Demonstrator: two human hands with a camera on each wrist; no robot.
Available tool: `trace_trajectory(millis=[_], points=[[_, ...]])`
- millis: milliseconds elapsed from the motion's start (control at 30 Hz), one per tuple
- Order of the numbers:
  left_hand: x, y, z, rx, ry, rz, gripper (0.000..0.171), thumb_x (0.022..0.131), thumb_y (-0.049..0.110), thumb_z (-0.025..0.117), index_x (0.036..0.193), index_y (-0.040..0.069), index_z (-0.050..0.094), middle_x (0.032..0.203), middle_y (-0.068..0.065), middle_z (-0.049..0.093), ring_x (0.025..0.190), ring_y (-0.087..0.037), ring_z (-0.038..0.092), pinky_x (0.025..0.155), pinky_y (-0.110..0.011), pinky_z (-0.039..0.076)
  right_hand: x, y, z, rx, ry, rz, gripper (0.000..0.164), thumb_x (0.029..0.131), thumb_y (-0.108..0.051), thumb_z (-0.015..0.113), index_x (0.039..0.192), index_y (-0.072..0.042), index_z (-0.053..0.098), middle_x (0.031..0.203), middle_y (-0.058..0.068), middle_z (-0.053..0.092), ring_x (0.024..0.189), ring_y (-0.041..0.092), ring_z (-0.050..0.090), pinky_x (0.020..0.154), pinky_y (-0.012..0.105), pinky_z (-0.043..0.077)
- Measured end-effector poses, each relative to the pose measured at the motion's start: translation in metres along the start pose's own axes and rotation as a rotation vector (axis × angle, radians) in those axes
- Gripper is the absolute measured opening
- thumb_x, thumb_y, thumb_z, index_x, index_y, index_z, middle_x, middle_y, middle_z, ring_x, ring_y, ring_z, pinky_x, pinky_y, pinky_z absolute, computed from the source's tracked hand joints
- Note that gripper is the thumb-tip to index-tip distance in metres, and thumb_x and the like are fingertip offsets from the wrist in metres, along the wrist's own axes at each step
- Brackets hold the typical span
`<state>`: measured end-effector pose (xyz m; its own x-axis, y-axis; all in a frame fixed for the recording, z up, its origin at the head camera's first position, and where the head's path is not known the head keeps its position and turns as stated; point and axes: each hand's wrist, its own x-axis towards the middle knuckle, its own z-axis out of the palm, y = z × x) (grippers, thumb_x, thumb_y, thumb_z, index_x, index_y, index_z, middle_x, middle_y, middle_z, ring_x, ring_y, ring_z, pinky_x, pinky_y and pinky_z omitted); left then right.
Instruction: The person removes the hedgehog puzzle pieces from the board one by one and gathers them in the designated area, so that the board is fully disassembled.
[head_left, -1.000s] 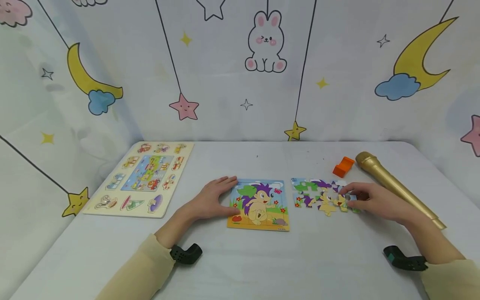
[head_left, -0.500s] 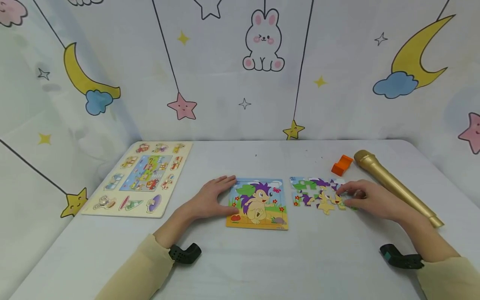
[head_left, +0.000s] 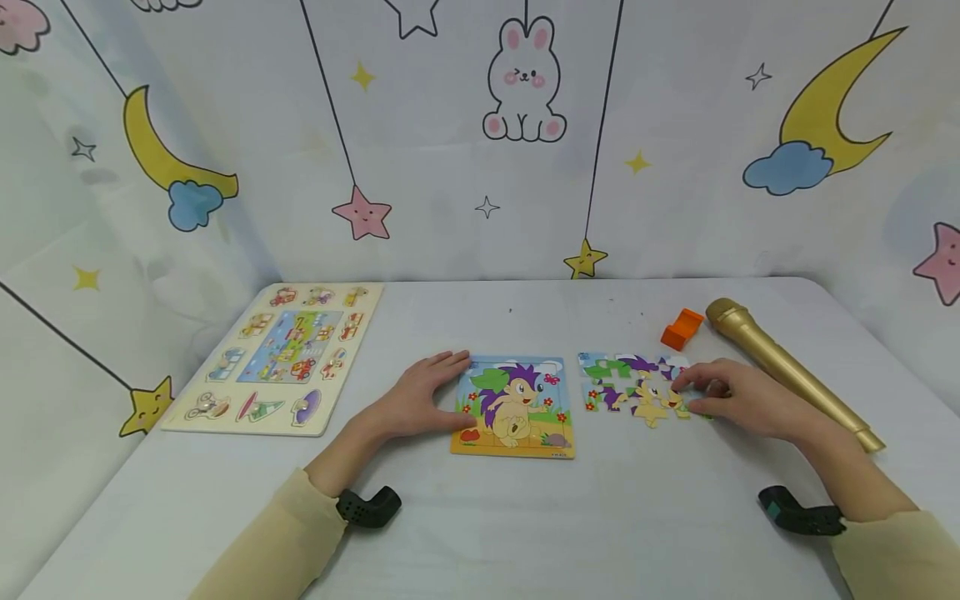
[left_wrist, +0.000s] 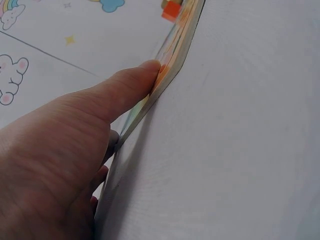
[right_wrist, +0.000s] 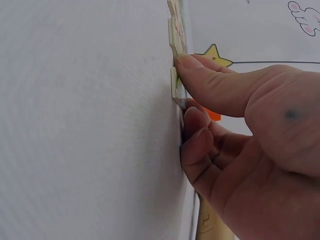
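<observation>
Cream sleeves reach over the white bench in the head view, a black wrist unit on each arm. The left hand lies with thumb and fingers spread apart at the left side of a panel, which shows a purple-spined hedgehog and sits flat near the middle of the bench. Just right of it lie the pieces, partly joined, with gaps between some. The right hand pinches their right end between thumb and forefinger. Beyond that hand I see an orange block and, just beside it, a gold mic lying aslant. Over to the left lies a bigger board, small figures set round a bluish picture.

From the left wrist, the thumb rests on the panel's face near its edge; the other fingers are mostly hidden.

From the right wrist, the thumb tip touches the edge of the pieces, which are thin and pale-sided. Two fingers curl nearby, the forefinger largely hidden.
</observation>
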<state>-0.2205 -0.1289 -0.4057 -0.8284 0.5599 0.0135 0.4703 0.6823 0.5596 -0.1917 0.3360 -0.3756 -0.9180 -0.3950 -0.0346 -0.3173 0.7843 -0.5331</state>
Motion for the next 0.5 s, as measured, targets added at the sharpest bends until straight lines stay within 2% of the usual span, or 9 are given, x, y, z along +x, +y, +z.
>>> trace_trajectory(millis=[500], points=[[-0.0002, -0.0012, 0.0001, 0.004, -0.005, 0.004, 0.090, 0.085, 0.047, 0.076, 0.157, 0.010, 0.038, 0.164, -0.003, 0.030, 0.151, -0.032, 0.018, 0.119, -0.057, 0.016, -0.0006, -0.0029, -0.0059, 0.034, 0.023, 0.052, 0.030, 0.095, -0.018, 0.072, 0.124, -0.008, 0.067, 0.112, 0.010, 0.063, 0.097, 0.027, 0.061, 0.077, 0.030, 0.053]])
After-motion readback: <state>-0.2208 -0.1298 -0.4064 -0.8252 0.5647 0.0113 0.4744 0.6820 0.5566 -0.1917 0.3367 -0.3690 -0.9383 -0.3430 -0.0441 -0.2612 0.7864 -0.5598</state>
